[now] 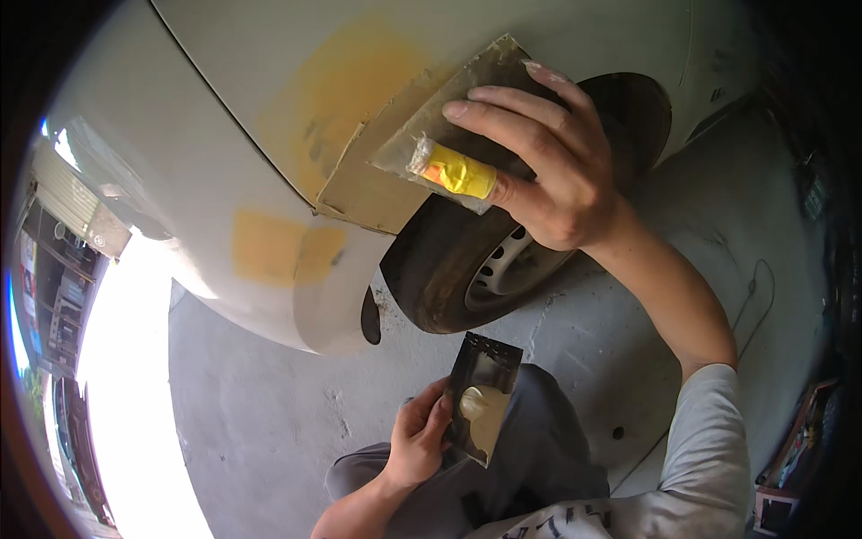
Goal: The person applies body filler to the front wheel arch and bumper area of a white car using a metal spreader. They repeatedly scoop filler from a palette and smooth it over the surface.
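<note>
My right hand (pixel 548 171), its thumb wrapped in yellow tape, grips a thin, stained flexible spreader (pixel 404 154) against the car's white panel (pixel 206 54) above the wheel arch. Around and under the spreader is a tan area with ragged edges (pixel 355 193), beside yellowish sanded patches (pixel 287 247) with grey marks. Lower down, my left hand (pixel 417 431) holds a dark rectangular board (pixel 485 359) with a pale, creamy paste (pixel 476 404) on it, above my grey-clad leg.
The black tyre and silver wheel (pixel 422 278) sit below the panel on a grey concrete floor (pixel 242 404). A thin cord (pixel 763 296) lies at the right, and assorted items (pixel 799 431) stand at the far right edge. A bright opening is at the left.
</note>
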Available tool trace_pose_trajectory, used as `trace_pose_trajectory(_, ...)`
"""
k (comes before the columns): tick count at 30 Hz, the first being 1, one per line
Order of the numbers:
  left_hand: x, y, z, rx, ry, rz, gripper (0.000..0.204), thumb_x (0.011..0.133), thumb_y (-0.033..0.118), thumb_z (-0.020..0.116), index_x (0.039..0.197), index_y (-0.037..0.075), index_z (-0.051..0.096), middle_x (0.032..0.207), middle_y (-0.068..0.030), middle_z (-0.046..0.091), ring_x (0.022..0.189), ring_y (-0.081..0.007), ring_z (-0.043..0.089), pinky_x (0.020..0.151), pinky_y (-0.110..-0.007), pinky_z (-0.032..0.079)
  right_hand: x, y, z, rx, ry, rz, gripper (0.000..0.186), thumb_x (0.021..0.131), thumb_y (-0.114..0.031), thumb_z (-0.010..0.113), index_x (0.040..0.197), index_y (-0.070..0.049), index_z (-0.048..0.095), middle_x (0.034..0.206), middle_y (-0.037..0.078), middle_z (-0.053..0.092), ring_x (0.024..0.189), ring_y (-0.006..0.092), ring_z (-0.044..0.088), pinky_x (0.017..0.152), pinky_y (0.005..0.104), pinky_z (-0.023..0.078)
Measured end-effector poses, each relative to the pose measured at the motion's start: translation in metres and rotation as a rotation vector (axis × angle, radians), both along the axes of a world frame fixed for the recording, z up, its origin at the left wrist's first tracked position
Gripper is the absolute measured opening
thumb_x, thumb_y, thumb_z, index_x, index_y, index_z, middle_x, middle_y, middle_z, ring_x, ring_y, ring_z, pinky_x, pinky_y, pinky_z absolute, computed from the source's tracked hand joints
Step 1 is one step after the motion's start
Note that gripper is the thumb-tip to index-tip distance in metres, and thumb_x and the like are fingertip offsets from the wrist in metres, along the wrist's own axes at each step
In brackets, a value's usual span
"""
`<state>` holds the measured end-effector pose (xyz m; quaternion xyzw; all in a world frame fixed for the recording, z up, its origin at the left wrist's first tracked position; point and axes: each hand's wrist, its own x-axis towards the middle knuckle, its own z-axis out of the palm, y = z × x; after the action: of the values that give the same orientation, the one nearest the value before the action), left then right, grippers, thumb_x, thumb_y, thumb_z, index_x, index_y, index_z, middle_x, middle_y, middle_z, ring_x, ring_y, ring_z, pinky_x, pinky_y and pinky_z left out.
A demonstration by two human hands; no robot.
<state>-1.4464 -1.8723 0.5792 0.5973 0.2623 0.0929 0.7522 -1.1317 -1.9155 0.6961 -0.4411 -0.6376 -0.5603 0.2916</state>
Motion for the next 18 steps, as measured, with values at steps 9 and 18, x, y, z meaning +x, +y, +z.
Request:
trace_pose_trajectory(9,-0.003,0.001,0.002,-0.02,-0.036,-0.007,0.042,0.115,0.025,0.048,0.146,-0.002,0.055,0.083,0.0081,0.061,0.059,0.0013,0.04,0.053,-0.018,0.031,0.017,0.014,-0.024,-0.045,-0.007,0.022,0.023,0.089,-0.024,0.068,0.105,-0.019,0.084,0.131,0.002,0.072,0.127,0.0217,0.063,0.119,0.0593,0.042)
trace_pose_trajectory(18,0.004,-0.008,0.023,0.031,-0.135,0.094,0.043,0.114,0.022,0.047,0.146,-0.007,0.054,0.085,0.0045,0.063,0.06,0.0006,0.044,0.056,-0.017,0.033,0.005,-0.065,-0.045,-0.255,0.207,-0.049,0.021,0.082,-0.013,0.071,0.099,-0.008,0.082,0.122,0.013,0.074,0.115,0.03,0.07,0.107,0.0538,0.054)
